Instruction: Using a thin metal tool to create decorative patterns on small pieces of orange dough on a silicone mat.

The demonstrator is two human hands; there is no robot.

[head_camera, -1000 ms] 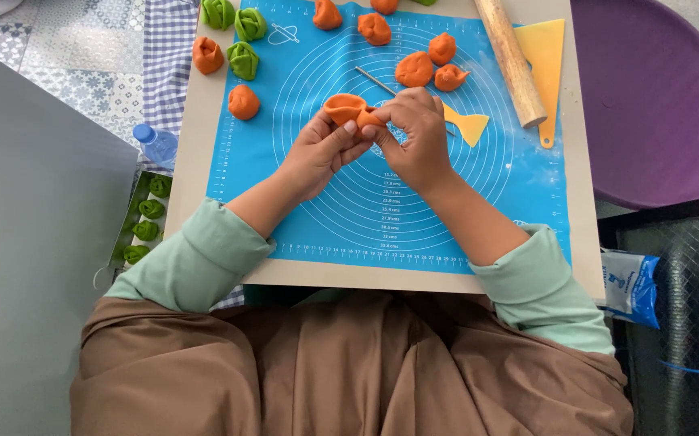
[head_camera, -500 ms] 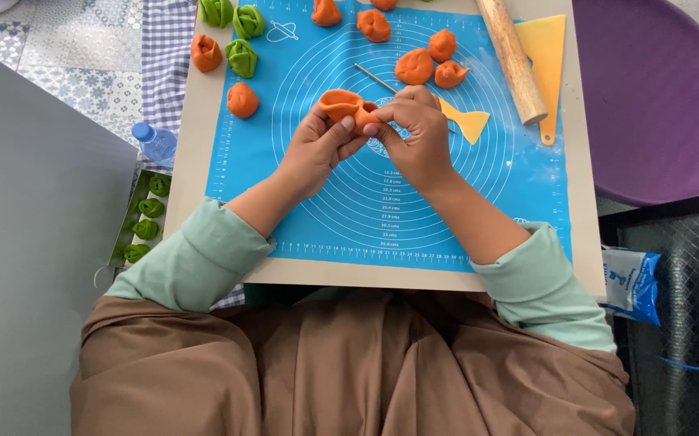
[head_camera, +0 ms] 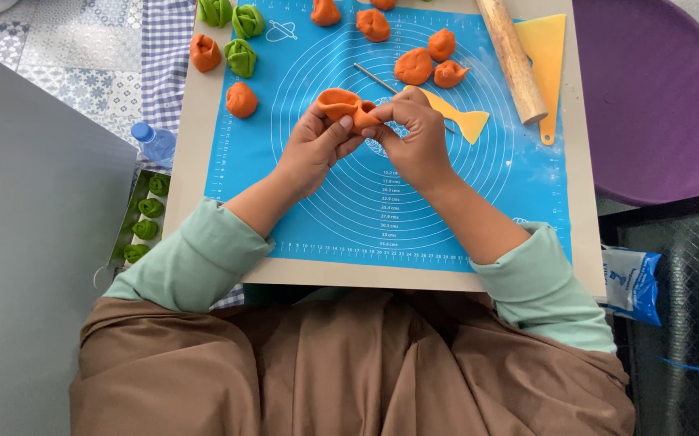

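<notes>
Both my hands hold one piece of orange dough [head_camera: 343, 103] above the blue silicone mat [head_camera: 382, 202]. My left hand [head_camera: 313, 149] cups it from below with the thumb on its side. My right hand [head_camera: 414, 133] pinches its right end with the fingertips. The dough is folded into an open pouch shape. A thin metal stick [head_camera: 375, 79] lies on the mat just behind my hands, and a yellow plastic scraper [head_camera: 462, 121] lies partly under my right hand.
Shaped orange pieces [head_camera: 414, 66] and green pieces [head_camera: 241, 56] lie at the mat's far side. A wooden rolling pin [head_camera: 512, 58] and a second yellow scraper [head_camera: 550, 56] sit at right. A tray of green pieces [head_camera: 144, 218], a bottle [head_camera: 154, 144], a purple tub [head_camera: 656, 97].
My hands have shifted slightly and kept pinching the orange dough; its open fold is turned a little more to the left. Nothing else has moved.
</notes>
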